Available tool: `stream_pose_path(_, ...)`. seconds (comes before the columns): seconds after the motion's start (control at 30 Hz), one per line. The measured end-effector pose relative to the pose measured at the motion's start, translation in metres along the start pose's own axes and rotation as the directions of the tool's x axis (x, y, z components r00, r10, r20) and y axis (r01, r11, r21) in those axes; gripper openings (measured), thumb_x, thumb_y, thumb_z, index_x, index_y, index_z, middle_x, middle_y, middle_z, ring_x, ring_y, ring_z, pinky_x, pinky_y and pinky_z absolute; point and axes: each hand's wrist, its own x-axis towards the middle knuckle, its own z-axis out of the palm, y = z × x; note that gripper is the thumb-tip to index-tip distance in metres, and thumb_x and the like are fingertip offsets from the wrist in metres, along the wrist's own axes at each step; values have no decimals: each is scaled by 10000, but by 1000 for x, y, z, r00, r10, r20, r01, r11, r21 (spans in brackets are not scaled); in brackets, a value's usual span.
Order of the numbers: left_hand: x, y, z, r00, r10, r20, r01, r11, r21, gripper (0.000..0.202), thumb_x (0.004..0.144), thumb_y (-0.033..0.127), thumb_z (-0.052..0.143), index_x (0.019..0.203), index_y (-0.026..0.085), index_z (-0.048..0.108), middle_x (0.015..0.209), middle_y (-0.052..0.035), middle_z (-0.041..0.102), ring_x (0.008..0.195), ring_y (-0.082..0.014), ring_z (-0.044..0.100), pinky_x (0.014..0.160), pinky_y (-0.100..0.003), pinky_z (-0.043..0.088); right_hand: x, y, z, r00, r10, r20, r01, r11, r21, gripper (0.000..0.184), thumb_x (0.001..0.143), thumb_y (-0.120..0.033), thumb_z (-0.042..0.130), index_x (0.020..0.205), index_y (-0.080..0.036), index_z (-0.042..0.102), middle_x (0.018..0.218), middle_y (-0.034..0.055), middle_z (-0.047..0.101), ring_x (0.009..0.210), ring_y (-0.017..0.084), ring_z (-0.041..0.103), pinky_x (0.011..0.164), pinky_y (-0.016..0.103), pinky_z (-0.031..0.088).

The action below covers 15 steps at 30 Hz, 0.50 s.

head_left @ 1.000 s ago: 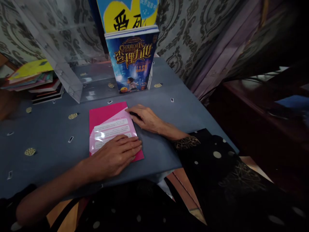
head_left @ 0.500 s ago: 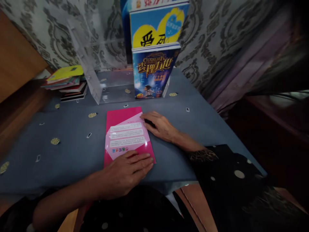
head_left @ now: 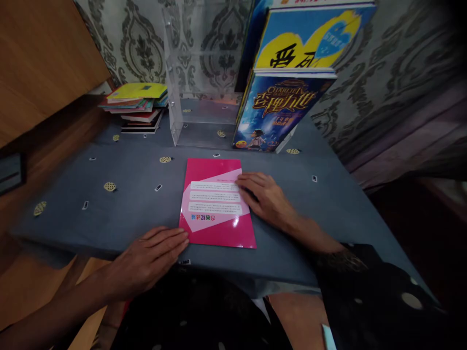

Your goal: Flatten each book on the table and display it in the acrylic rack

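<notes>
A pink book [head_left: 215, 233] lies flat on the blue cloth-covered table [head_left: 138, 204], its printed text upside down to me. My left hand [head_left: 153, 253] rests at the book's near left corner, palm down with the fingers stretched out and the tips at the edge. On the other side, my right hand [head_left: 268, 197] lies along the right edge, fingertips touching the cover near its upper right part. Its fingers are extended and slightly bent. Neither hand grips anything.
Behind the pink book stands a clear acrylic rack [head_left: 173, 102], with a dark blue book [head_left: 272, 116] and a yellow-and-blue book [head_left: 310, 39] upright on its right side. A stack of books [head_left: 140, 109] sits at the back left. A dark flat object [head_left: 10, 172] is at far left.
My left hand has slid left off the cover to the near left corner. My right hand stays at the right edge. The view has turned left, so things appear further right.
</notes>
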Motion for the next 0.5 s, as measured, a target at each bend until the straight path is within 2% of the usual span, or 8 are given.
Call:
stream_pose_path(0.1,-8,-2,-1,997,-40,-67,40,999,-1,482,962,70,428,1441,126,447,1252,-122,673,1178,-232,608,1001,-422,508,0,-45,2,987,-148,67,136,979,150,299,968,-230,434,1172,-216,652,1214,137,682,1184,287,606,1015,507,511)
stream_pose_path(0.17,-7,-2,-2,993,-37,-109,36,999,-12,501,971,86,414,1470,133,412,1205,-123,692,1128,-227,632,961,-411,535,0,-78,6,942,-273,194,216,938,272,337,990,-221,409,1250,-176,619,1293,119,658,1284,245,546,1079,459,479)
stream_pose_path(0.27,-2,-2,-3,988,-21,-151,19,1000,-17,483,974,90,397,1454,125,437,1115,-118,724,1081,-220,654,912,-385,564,3,-110,14,866,-344,363,230,918,322,410,1010,-243,396,1383,-121,515,1435,142,550,1388,217,442,1166,430,378)
stream_pose_path(0.4,-2,-1,-4,988,-37,-149,34,999,-22,459,946,57,408,1388,109,517,1117,-109,731,1087,-210,658,913,-347,569,17,-109,20,817,-356,454,221,920,325,443,1009,-191,387,1433,-81,457,1500,165,463,1445,206,346,1199,402,319)
stream_pose_path(0.5,-5,-3,-1,986,-55,-159,47,998,-52,522,926,43,432,1441,120,464,1143,-102,727,1097,-200,656,936,-333,563,35,-93,22,799,-374,471,247,918,309,437,1007,-168,387,1427,-82,468,1501,161,460,1437,192,358,1205,386,306)
